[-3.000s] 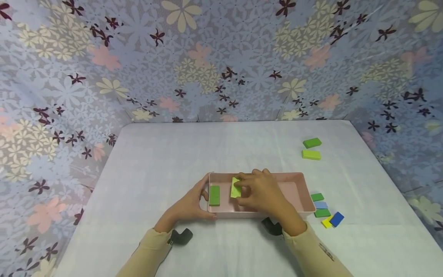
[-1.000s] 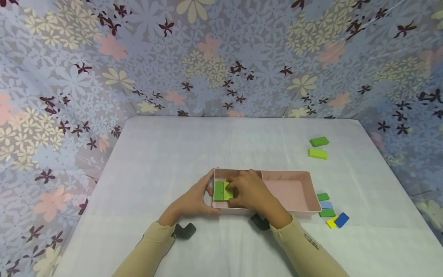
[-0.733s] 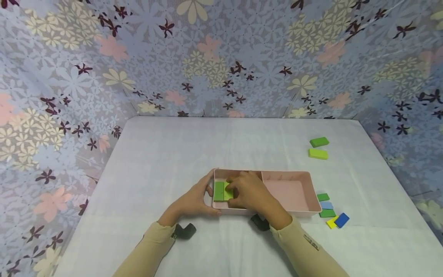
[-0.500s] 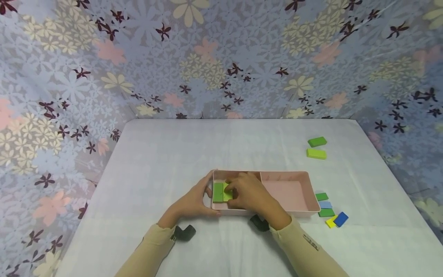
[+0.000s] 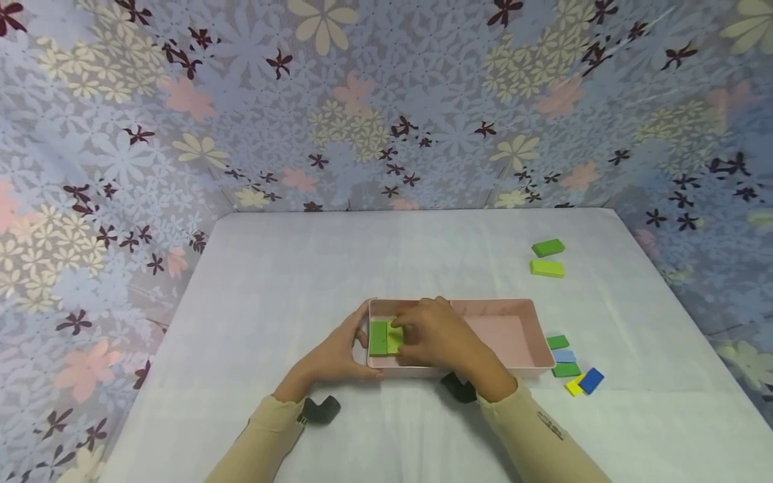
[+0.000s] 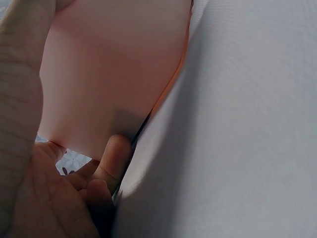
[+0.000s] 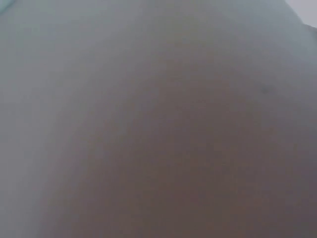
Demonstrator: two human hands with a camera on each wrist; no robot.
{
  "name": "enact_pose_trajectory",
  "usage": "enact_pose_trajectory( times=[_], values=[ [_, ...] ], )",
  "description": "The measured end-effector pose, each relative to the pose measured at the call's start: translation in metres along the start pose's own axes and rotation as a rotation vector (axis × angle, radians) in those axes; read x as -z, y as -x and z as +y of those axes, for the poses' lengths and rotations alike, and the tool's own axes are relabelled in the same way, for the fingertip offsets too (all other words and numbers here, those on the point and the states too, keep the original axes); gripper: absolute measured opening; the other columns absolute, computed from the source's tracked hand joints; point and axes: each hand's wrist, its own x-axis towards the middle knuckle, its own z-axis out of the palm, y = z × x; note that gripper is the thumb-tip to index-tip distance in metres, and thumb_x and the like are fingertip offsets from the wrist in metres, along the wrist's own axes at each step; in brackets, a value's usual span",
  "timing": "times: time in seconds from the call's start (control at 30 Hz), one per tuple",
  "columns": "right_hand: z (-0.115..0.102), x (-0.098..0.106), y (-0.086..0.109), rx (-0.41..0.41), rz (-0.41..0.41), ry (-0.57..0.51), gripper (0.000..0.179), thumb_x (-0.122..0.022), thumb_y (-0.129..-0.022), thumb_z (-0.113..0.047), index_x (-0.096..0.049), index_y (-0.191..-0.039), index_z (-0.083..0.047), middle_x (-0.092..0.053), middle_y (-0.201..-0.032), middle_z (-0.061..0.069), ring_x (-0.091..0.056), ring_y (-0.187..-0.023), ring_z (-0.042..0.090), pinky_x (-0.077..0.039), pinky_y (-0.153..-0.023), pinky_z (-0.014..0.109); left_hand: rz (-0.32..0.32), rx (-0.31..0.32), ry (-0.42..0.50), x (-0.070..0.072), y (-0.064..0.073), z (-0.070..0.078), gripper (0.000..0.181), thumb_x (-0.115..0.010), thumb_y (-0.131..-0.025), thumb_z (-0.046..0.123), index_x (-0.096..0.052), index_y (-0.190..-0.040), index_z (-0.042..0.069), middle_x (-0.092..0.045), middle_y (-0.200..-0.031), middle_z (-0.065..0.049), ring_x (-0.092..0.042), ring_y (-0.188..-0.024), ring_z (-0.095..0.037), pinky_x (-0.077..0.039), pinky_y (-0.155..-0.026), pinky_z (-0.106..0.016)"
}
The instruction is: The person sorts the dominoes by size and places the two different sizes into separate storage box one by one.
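Note:
A long pink box (image 5: 504, 339) lies crosswise on the white-covered table in the head view. My left hand (image 5: 331, 352) grips its left end, thumb along the near side. In the left wrist view, fingers (image 6: 114, 156) bend against the pink wall of the box. Inside, a green block (image 5: 378, 339) stands by the left wall. Right beside it is a lime-yellow block (image 5: 394, 337), its right part hidden by my right hand (image 5: 443, 339), whose thumb and fingers pinch it from above. The right wrist view is only a close, dark blur.
Right of the box lie a small green block (image 5: 558, 342), a light blue one (image 5: 564, 357), another green one (image 5: 566, 370), a yellow one (image 5: 574, 386) and a blue one (image 5: 592, 380). Farther back are a green block (image 5: 548, 248) and a lime block (image 5: 547, 269). Flowered cloth (image 5: 362, 100) rises behind the table.
Since three seconds ago, my right hand has moved left with the lime-yellow block, bringing it against the green one. Over the last second only the head view shifts slightly; the left hand keeps its grip.

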Motion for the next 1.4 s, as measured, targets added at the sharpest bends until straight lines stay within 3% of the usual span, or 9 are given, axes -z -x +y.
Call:
enact_pose_trajectory(
  times=[0.13,0.27,0.43,0.53,0.7,0.83,1.07,1.23,1.4],
  values=[
    [0.002,0.013,0.009,-0.059,0.06,0.024,0.021,-0.075,-0.072,-0.025,-0.075,-0.093,-0.022,-0.069,-0.08,-0.01,-0.051,-0.068,0.009,-0.036,-0.07,0.032,0.01,-0.005,-0.004,0.001,0.002,0.0,0.129,-0.087,-0.059,0.051,0.0,-0.153,0.032,-0.053,-0.098,0.004,-0.049,-0.084,-0.012,-0.04,-0.07,-0.028],
    [0.007,0.025,0.02,-0.121,0.101,0.039,0.026,-0.074,-0.076,-0.024,-0.075,-0.102,-0.021,-0.068,-0.074,-0.009,-0.051,-0.067,0.011,-0.037,-0.073,0.033,0.023,0.003,-0.013,0.004,0.003,0.0,0.13,-0.087,-0.058,0.053,-0.002,-0.154,0.031,-0.053,-0.098,0.005,-0.05,-0.085,-0.011,-0.041,-0.071,-0.029],
    [0.016,0.04,0.031,-0.201,0.155,0.055,0.021,-0.076,-0.077,-0.026,-0.077,-0.097,-0.02,-0.064,-0.066,-0.01,-0.045,-0.065,0.011,-0.034,-0.069,0.032,0.032,-0.001,-0.009,0.005,0.003,-0.002,0.13,-0.087,-0.057,0.053,-0.003,-0.154,0.031,-0.052,-0.1,0.005,-0.05,-0.085,-0.01,-0.041,-0.07,-0.029],
    [0.023,0.048,0.039,-0.268,0.191,0.098,0.02,-0.076,-0.076,-0.03,-0.078,-0.095,-0.025,-0.067,-0.073,-0.009,-0.045,-0.065,0.012,-0.034,-0.062,0.033,0.031,-0.002,-0.01,0.005,0.003,-0.003,0.131,-0.086,-0.057,0.054,-0.003,-0.154,0.029,-0.053,-0.099,0.005,-0.05,-0.085,-0.01,-0.041,-0.07,-0.029],
    [0.035,0.057,0.051,-0.302,0.213,0.086,0.019,-0.076,-0.077,-0.031,-0.078,-0.095,-0.024,-0.07,-0.08,-0.008,-0.049,-0.069,0.014,-0.035,-0.067,0.034,0.032,0.0,-0.005,0.003,0.003,-0.003,0.131,-0.086,-0.057,0.054,-0.002,-0.154,0.028,-0.053,-0.096,0.004,-0.049,-0.083,-0.012,-0.04,-0.07,-0.029],
    [0.043,0.065,0.06,-0.301,0.247,0.089,0.019,-0.077,-0.077,-0.029,-0.078,-0.093,-0.02,-0.071,-0.081,-0.008,-0.049,-0.071,0.014,-0.033,-0.069,0.034,0.028,0.003,0.0,0.002,0.003,-0.003,0.131,-0.086,-0.057,0.054,0.0,-0.153,0.032,-0.053,-0.096,0.004,-0.048,-0.082,-0.012,-0.04,-0.07,-0.029],
    [0.054,0.081,0.082,-0.393,0.317,0.107,0.017,-0.073,-0.078,-0.023,-0.077,-0.094,-0.018,-0.071,-0.077,-0.003,-0.052,-0.073,0.019,-0.036,-0.062,0.035,0.014,0.003,0.001,0.0,0.0,-0.001,0.13,-0.086,-0.058,0.053,0.002,-0.152,0.036,-0.053,-0.095,0.005,-0.047,-0.085,-0.012,-0.039,-0.074,-0.029],
    [0.061,0.095,0.098,-0.488,0.32,0.104,0.019,-0.071,-0.082,-0.028,-0.076,-0.098,-0.02,-0.067,-0.08,0.004,-0.054,-0.078,0.022,-0.036,-0.052,0.033,0.009,-0.016,0.015,0.0,0.001,0.003,0.128,-0.087,-0.06,0.049,0.0,-0.153,0.032,-0.052,-0.097,0.003,-0.047,-0.086,-0.014,-0.039,-0.072,-0.029],
    [0.069,0.105,0.11,-0.565,0.312,0.109,0.021,-0.071,-0.083,-0.031,-0.074,-0.101,-0.02,-0.064,-0.085,0.007,-0.05,-0.072,0.022,-0.036,-0.048,0.033,0.012,-0.028,0.016,-0.001,0.002,0.007,0.128,-0.087,-0.061,0.048,-0.001,-0.154,0.028,-0.052,-0.097,0.002,-0.047,-0.084,-0.014,-0.039,-0.07,-0.028]
  ],
)
